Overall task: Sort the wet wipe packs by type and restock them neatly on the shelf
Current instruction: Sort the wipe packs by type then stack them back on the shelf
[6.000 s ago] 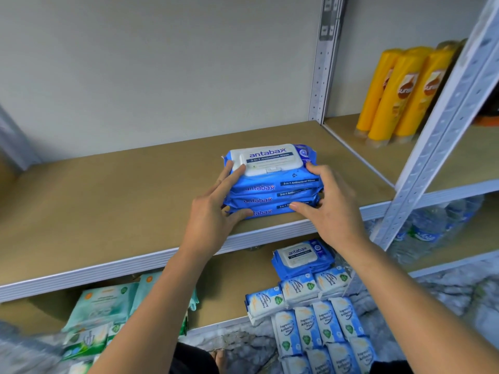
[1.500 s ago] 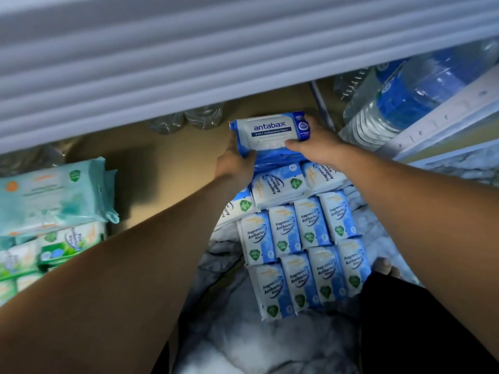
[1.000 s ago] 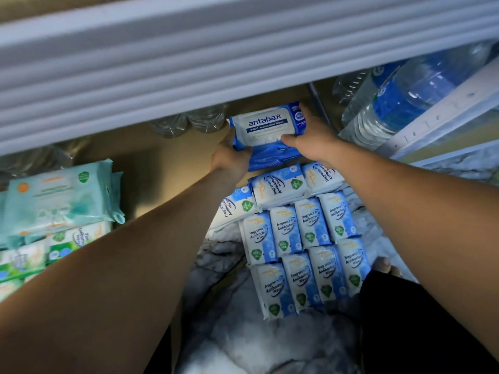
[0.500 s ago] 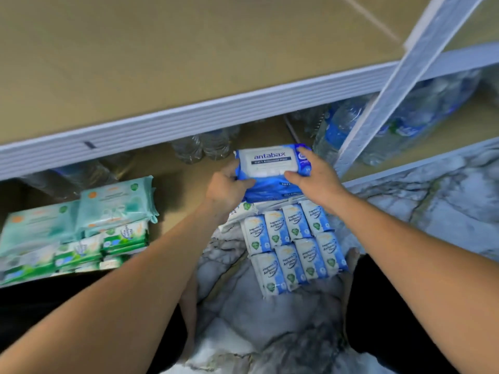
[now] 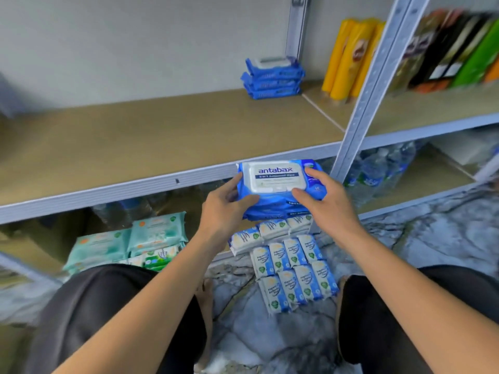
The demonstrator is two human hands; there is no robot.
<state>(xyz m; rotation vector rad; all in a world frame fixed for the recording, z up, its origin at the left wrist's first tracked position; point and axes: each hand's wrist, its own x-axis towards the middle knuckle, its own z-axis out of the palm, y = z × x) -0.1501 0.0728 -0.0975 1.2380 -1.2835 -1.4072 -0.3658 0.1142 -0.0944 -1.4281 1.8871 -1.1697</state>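
A tan wooden shelf [image 5: 162, 136] with a pale metal front edge crosses the middle of the frame, backed by a plain grey wall [image 5: 121, 44]. At centre, just in front of that edge, the left hand [image 5: 224, 206] and right hand [image 5: 328, 203] hold a small stack of blue wipe packs [image 5: 278, 190], fingers clamped round each end and thumbs on top. Another blue stack [image 5: 272, 79] sits at the back of the shelf, upper centre, with yellow bottles [image 5: 348, 55] just to its right. Lower down, small white-and-blue packs [image 5: 291, 271] lie in rows on the marbled floor [image 5: 270, 341]. Green packs [image 5: 129, 241] lie at lower left, and water bottles [image 5: 378, 171] stand under the shelf at right.
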